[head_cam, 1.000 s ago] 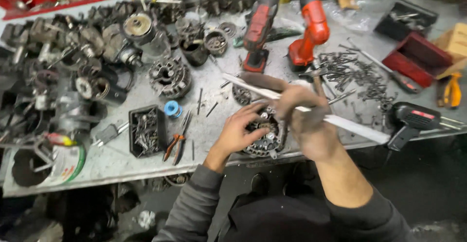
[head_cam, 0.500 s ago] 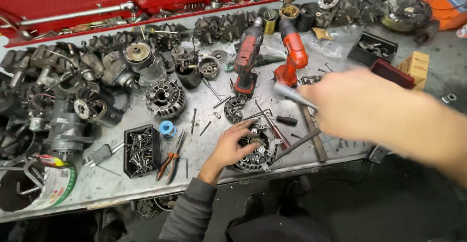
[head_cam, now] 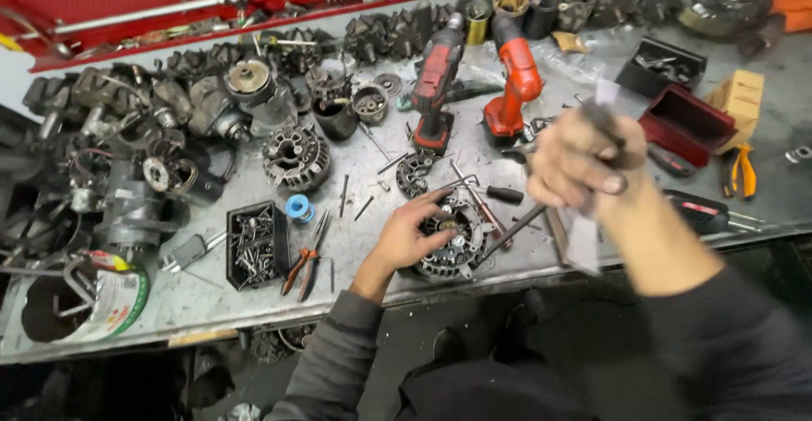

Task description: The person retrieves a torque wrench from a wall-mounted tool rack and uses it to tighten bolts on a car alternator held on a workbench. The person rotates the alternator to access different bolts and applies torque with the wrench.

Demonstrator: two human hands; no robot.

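Here the left hand (head_cam: 412,237) lies spread over the round alternator part (head_cam: 448,243) near the front edge of the metal bench (head_cam: 211,298), fingers curled on its top and pressing it down. The right hand (head_cam: 579,161) is raised at about two o'clock from the part, closed around a long tool (head_cam: 516,228) whose shaft slants down toward the part; the hand and tool are blurred, so I cannot tell what kind of tool it is or how tight the hold is.

The likeliest trouble, as I judge it, is a slip: if the tool's tip skates off the part, it could jab the left fingers (head_cam: 436,210) that sit right by it. The part also rests close to the bench edge at six o'clock, so a hard push could shove it off. Loose rods and screws (head_cam: 254,248) lie around it from nine to twelve o'clock, and the two red cordless drills (head_cam: 474,79) stand at twelve o'clock; a wide swing of the right arm could knock them over.
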